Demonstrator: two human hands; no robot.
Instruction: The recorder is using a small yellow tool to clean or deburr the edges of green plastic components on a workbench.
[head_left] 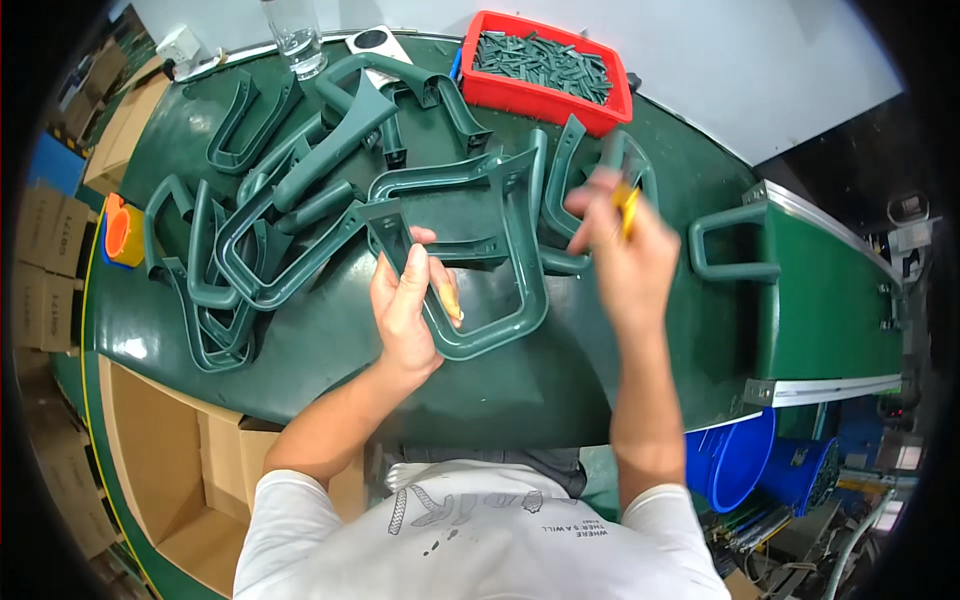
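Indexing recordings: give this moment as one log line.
left hand: holds green U-shaped handle | right hand: raised, blurred, holds yellow tool | table: other green handles, red bin of green strips

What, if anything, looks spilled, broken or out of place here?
Nothing looks clearly spilled or broken: the green strips sit inside the red tray. Only the lone green handle at far right seems odd, lying apart from the overlapping green handles.

Left hand [408,305]: one green handle [492,338], gripped near one end. Right hand [632,245]: yellow tool [628,208], perhaps a knife, blurred. Table [500,405]: more handles [335,148], heaped left; red tray [545,112] of green strips [540,66], far side; glass [299,48]. Lower left: open carton [150,425].
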